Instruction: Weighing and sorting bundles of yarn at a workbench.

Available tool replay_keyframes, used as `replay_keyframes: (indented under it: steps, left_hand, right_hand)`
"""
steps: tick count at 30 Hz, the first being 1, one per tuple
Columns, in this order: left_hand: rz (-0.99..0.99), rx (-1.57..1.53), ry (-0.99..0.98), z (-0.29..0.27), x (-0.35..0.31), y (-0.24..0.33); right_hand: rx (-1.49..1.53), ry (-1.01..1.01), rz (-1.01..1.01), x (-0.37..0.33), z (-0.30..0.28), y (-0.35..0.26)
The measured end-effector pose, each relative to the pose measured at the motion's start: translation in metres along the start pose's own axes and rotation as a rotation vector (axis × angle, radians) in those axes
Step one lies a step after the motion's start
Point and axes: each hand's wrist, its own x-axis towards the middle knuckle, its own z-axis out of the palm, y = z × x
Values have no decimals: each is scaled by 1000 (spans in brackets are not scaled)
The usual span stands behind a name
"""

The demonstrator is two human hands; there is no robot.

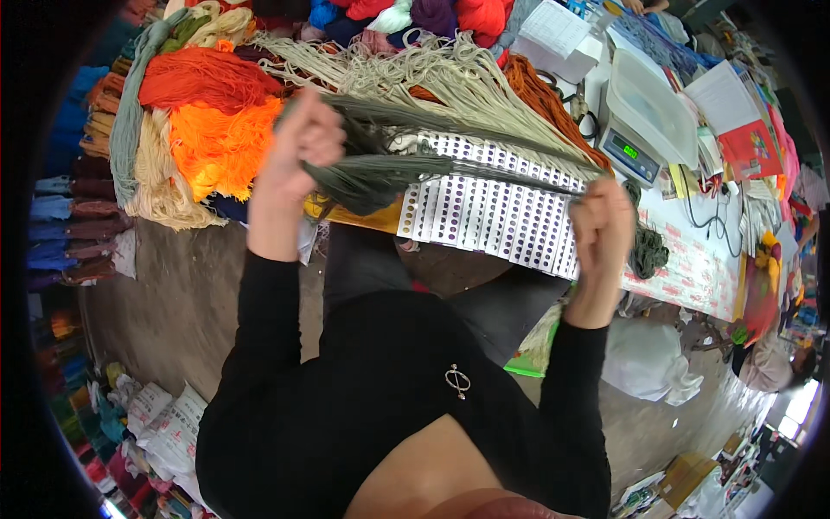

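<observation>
A hank of dark grey-green yarn (372,180) stretches across in front of me, between my two hands. My left hand (309,138) is closed round its left end, where the strands bunch and droop; this hand is slightly blurred. At the other end, the fingers of my right hand (601,214) are curled closed on the thin, taut strands. Under the yarn lie white sheets (493,232) with rows of small dark purple dots. More dark green yarn (648,251) lies on the table just right of my right hand.
Orange yarn (226,147), red yarn (203,80) and long cream yarn (415,73) cover the table's left and far parts. At right stands a scale (635,149) bearing a translucent tray (653,99). A white plastic bag (644,359) sits on the floor at right.
</observation>
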Motion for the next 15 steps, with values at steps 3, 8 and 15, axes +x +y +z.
replay_keyframes:
  steps: [3, 8, 15]
  left_hand:
    - [69, -285, -246, -58, 8, 61]
    - [264, -208, -125, -93, -2, 141]
    - [423, -88, -42, -146, 17, 218]
  right_hand:
    - [117, 105, -95, 13, -54, -48]
    - [201, 157, -233, 23, -171, -126]
    - [171, 530, -399, -4, -316, -212]
